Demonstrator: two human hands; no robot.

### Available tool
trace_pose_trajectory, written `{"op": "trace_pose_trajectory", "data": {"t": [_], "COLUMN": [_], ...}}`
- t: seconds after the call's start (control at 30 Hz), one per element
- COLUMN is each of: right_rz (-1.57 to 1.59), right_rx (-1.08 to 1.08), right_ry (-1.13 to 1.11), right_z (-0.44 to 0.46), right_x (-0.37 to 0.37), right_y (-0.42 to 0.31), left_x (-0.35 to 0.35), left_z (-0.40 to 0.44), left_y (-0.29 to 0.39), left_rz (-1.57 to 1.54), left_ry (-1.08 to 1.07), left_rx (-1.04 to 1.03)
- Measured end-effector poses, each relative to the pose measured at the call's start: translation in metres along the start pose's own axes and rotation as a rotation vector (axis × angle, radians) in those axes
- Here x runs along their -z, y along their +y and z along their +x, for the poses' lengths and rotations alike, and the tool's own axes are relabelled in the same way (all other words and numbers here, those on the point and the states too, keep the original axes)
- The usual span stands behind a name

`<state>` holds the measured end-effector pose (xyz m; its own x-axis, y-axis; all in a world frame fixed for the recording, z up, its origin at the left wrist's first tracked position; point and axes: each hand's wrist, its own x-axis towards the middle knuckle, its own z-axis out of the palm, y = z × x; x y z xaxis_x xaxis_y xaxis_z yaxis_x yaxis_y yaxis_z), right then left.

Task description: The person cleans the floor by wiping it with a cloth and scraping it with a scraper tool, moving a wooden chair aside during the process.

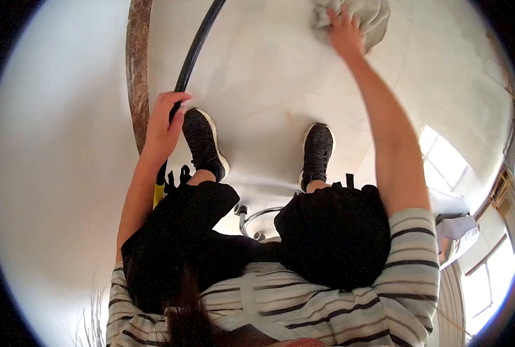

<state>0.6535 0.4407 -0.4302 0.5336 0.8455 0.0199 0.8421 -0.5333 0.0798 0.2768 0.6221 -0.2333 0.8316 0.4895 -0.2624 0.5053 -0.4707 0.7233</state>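
Observation:
My right hand point(346, 36) rests with its fingers spread on a crumpled grey cloth point(375, 18), which lies on the pale, shiny floor at the top of the view. On the left, my left hand point(165, 122) is closed around a long black pole point(195, 52). It looks curved here and runs from the top edge down past my left knee. A yellow section point(158, 195) shows at its lower part. The far end of the pole lies outside the view.
My black shoes point(317, 151) stand apart on the floor point(257, 81). A chrome stool base point(260, 217) with casters is beneath me. A brown marbled strip point(137, 69) runs along the left. Bright windows point(492, 280) and a curtain point(451, 295) are at right.

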Motion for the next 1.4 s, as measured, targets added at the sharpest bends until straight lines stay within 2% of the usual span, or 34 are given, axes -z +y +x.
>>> {"op": "trace_pose_trajectory", "data": {"t": [0.03, 0.07, 0.13, 0.17, 0.23, 0.3, 0.37, 0.4, 0.43, 0.5, 0.53, 0.6, 0.63, 0.73, 0.8, 0.87, 0.93, 1.0, 1.03, 1.1, 1.13, 1.2, 1.27, 1.33, 1.4], "right_rz": [0.060, 0.029, 0.037, -0.183, 0.302, 0.266, 0.099, -0.041, -0.040, 0.180, 0.174, 0.032, 0.009, 0.099, 0.133, -0.018, 0.097, -0.014, -0.085, 0.079, 0.173, 0.569, 0.683, 0.682, 0.566], "right_rx": [-0.059, -0.023, 0.203, 0.372, 0.542, 0.552, 0.401, 0.246, 0.242, -0.118, -0.125, -0.132, -0.110, 0.021, -0.011, 0.014, -0.370, -0.378, -0.351, -0.211, -0.054, -0.007, 0.312, 0.344, 0.499], "right_ry": [0.006, -0.077, -0.043, -0.242, -0.222, -0.264, -0.157, 0.007, 0.014, -0.024, -0.017, -0.136, -0.145, -0.279, -0.337, -0.245, -0.216, -0.251, -0.178, -0.036, 0.108, -0.232, -0.427, -0.396, -0.345], "right_z": [0.004, -0.015, -0.087, -0.118, -0.181, -0.138, -0.079, -0.047, -0.020, 0.017, 0.013, -0.010, -0.036, -0.137, -0.151, -0.166, -0.129, -0.117, -0.110, -0.113, -0.134, -0.154, -0.167, -0.163, -0.155], "right_x": [0.003, 0.006, -0.001, 0.030, 0.044, 0.022, 0.018, 0.027, 0.019, 0.010, 0.008, 0.001, 0.003, 0.028, 0.037, 0.016, 0.012, 0.009, 0.027, 0.061, 0.043, 0.081, 0.104, 0.103, 0.102], "right_y": [-0.004, -0.022, -0.069, -0.101, -0.125, -0.096, -0.065, -0.052, -0.028, 0.009, 0.013, 0.010, 0.001, -0.025, -0.024, 0.010, 0.053, 0.062, 0.046, 0.005, -0.013, -0.079, -0.139, -0.145, -0.165], "left_x": [0.000, 0.002, 0.002, 0.003, 0.001, 0.006, 0.005, 0.007, 0.004, -0.003, -0.004, -0.003, -0.002, 0.000, 0.004, -0.001, -0.003, -0.009, -0.011, -0.014, -0.014, -0.019, -0.017, -0.020, -0.022], "left_z": [-0.004, -0.006, -0.009, -0.010, -0.012, -0.004, -0.012, -0.021, -0.022, -0.026, -0.026, -0.035, -0.038, -0.048, -0.056, -0.063, -0.067, -0.070, -0.069, -0.064, -0.064, -0.066, -0.062, -0.052, -0.045], "left_y": [-0.001, 0.000, -0.003, -0.003, -0.014, -0.017, -0.019, -0.015, -0.013, -0.012, -0.015, -0.016, -0.017, -0.020, -0.019, -0.023, -0.023, -0.022, -0.019, -0.014, -0.015, -0.017, -0.013, -0.003, 0.002], "left_rz": [-0.011, -0.020, -0.049, -0.065, -0.052, -0.003, 0.049, 0.055, 0.045, -0.047, -0.021, -0.054, -0.062, 0.090, 0.214, 0.292, 0.386, 0.462, 0.480, 0.473, 0.466, 0.482, 0.522, 0.471, 0.510], "left_ry": [0.002, 0.023, 0.062, 0.068, 0.065, 0.070, 0.042, 0.027, 0.026, -0.001, -0.014, -0.149, -0.141, -0.244, -0.382, -0.463, -0.546, -0.620, -0.630, -0.644, -0.671, -0.668, -0.669, -0.642, -0.649], "left_rx": [0.000, 0.027, 0.061, 0.067, 0.058, 0.019, 0.004, 0.015, 0.030, 0.046, 0.001, 0.168, 0.168, 0.212, 0.279, 0.281, 0.261, 0.253, 0.248, 0.251, 0.255, 0.246, 0.215, 0.201, 0.202]}}
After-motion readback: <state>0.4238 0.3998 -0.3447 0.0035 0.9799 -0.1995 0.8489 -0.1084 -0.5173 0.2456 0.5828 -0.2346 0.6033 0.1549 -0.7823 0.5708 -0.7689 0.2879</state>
